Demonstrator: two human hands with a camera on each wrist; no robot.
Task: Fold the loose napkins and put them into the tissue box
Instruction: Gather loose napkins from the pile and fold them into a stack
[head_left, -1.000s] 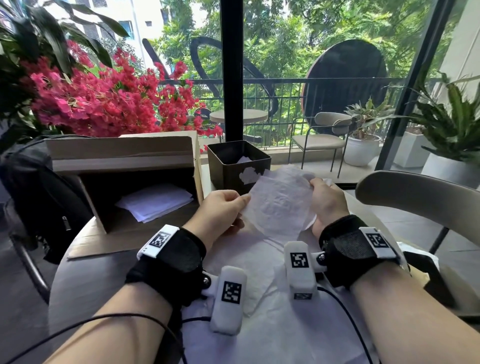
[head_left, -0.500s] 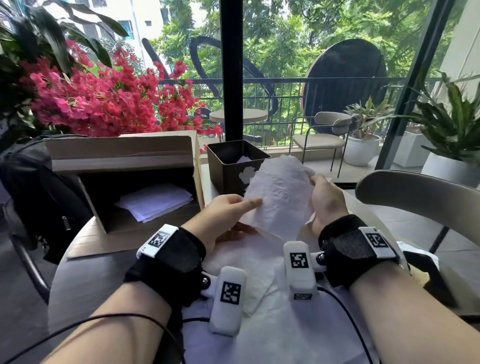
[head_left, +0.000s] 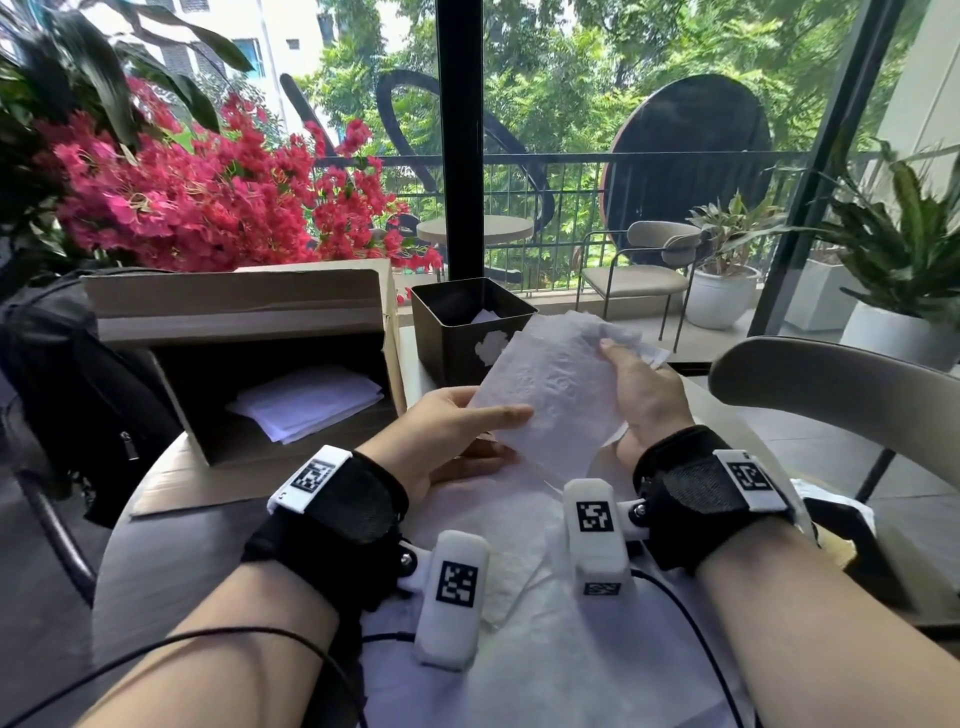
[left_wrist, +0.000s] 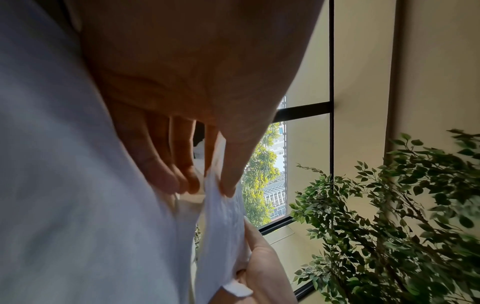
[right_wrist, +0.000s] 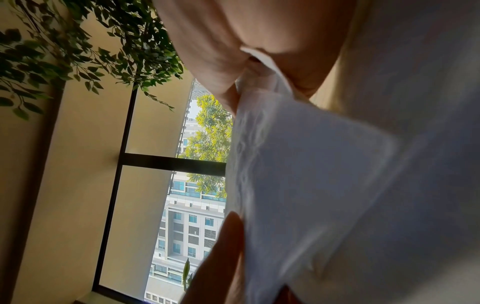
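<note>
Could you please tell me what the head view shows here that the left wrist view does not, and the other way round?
Only the head view shows the dark tissue box, the cardboard box with folded sheets and the loose napkins on the table. Only the left wrist view shows the left hand's fingertips pinching from underneath, and a leafy plant. Both show the raised napkin held by the left hand and right hand.

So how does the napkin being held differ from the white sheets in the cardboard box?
The held napkin is lifted off the table, pinched between the left hand and right hand; the sheets in the cardboard box lie untouched. The held napkin looks crinkled and embossed, while the boxed sheets lie flat and stacked. Both are white and thin.
</note>
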